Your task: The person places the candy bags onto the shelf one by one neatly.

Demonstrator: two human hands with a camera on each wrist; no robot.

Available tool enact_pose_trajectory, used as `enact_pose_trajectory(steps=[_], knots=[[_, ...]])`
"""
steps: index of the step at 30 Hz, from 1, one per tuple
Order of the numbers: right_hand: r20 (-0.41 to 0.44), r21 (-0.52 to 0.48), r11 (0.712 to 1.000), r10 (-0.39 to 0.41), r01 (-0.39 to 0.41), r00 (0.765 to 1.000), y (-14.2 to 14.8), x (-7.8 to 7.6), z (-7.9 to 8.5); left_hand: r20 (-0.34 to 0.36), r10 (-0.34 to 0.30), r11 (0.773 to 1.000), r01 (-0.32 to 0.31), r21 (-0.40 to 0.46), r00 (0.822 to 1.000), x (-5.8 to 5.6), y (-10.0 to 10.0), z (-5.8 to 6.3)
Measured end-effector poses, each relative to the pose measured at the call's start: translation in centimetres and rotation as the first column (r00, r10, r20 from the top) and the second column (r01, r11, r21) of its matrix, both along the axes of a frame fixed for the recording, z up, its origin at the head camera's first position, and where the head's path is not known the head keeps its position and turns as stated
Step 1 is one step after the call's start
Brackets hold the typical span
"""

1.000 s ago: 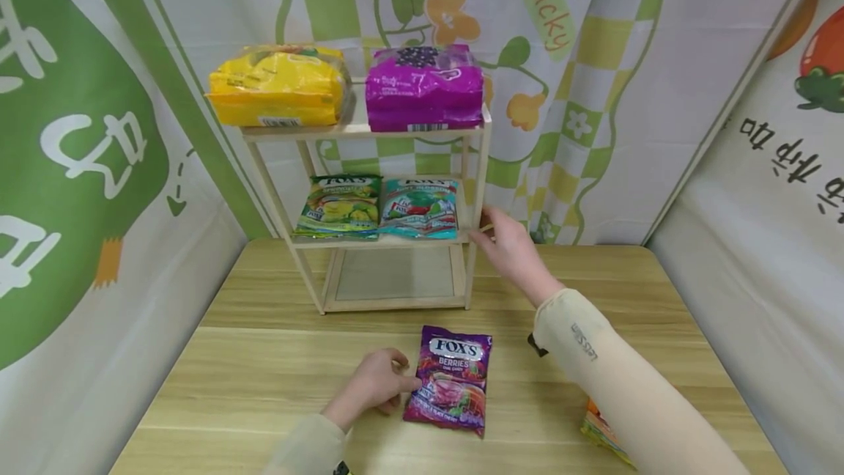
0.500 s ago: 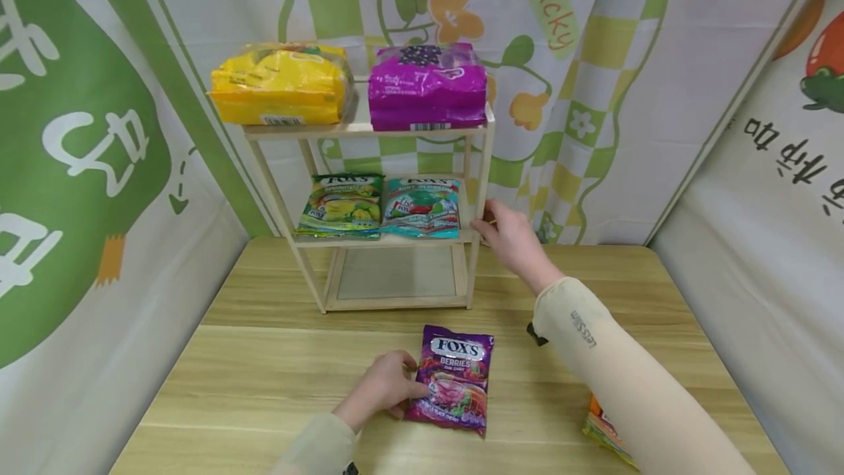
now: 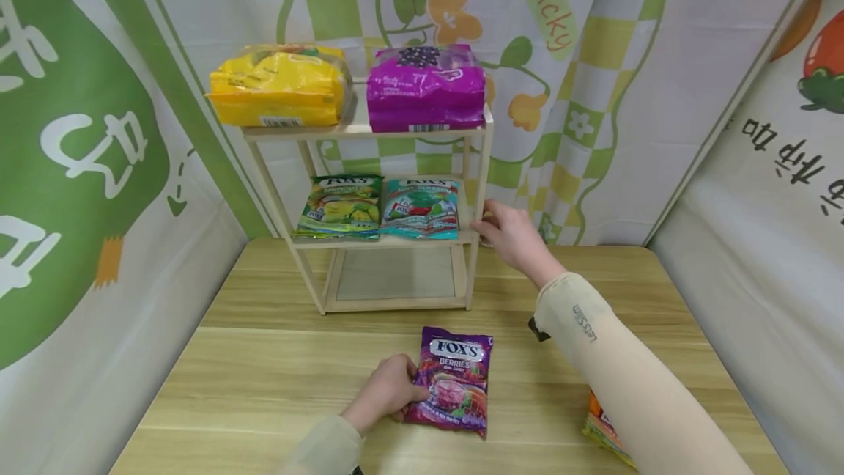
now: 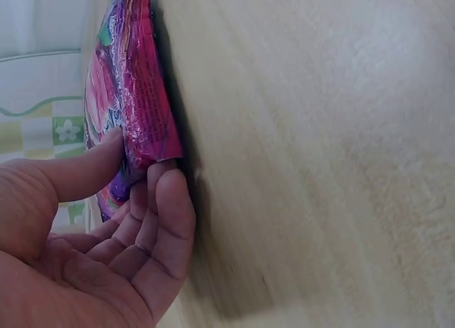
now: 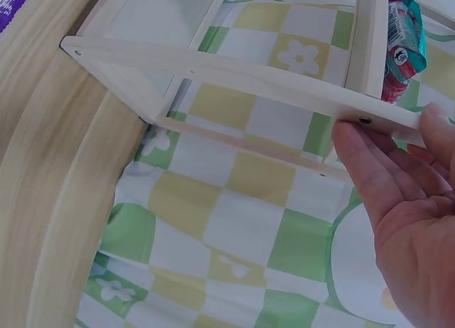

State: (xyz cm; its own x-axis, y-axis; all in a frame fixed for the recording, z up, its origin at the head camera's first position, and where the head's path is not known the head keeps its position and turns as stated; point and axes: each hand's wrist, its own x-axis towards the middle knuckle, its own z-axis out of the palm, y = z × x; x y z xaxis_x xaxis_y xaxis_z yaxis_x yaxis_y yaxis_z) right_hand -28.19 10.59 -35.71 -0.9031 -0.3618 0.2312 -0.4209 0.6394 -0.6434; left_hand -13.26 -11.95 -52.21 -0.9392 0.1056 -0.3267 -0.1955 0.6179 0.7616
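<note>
A purple Fox's Berries candy bag lies face up on the table in front of the shelf. My left hand pinches its left edge, thumb on the printed face; in the left wrist view the curled fingers reach under the bag's edge. Behind it stands a pale wooden shelf rack. With thumb and fingers, my right hand grips the rack's right side at middle-shelf height. On that shelf lie a green candy bag and a teal candy bag.
A yellow bag and a magenta bag lie on the top shelf. An orange and green bag is partly hidden by my right sleeve on the wooden table. Printed curtains enclose the back and sides.
My left hand has moved slightly right and closed on the purple candy bag's edge. The right hand has tightened around the rack's side. The bags and rack look unmoved.
</note>
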Motion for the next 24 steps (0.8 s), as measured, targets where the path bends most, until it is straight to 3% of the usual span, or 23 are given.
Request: enact_pose_trajectory(steps=[10, 17, 24], knots=[[0.021, -0.004, 1.000, -0.008, 0.008, 1.000, -0.13, 0.14, 0.09, -0.078, -0.010, 1.000, 0.012, 0.019, 0.997, -0.17, 0.03, -0.72], [0.007, 0.002, 1.000, -0.007, 0.007, 1.000, 0.04, 0.10, 0.03, -0.012, 0.014, 0.979, -0.011, 0.202, 1.000, -0.25, -0.33, -0.70], [-0.009, 0.000, 1.000, -0.003, 0.003, 1.000, 0.05, 0.07, -0.10, 0.050, 0.028, 0.947, -0.042, 0.318, 0.998, -0.40, -0.91, -0.10]])
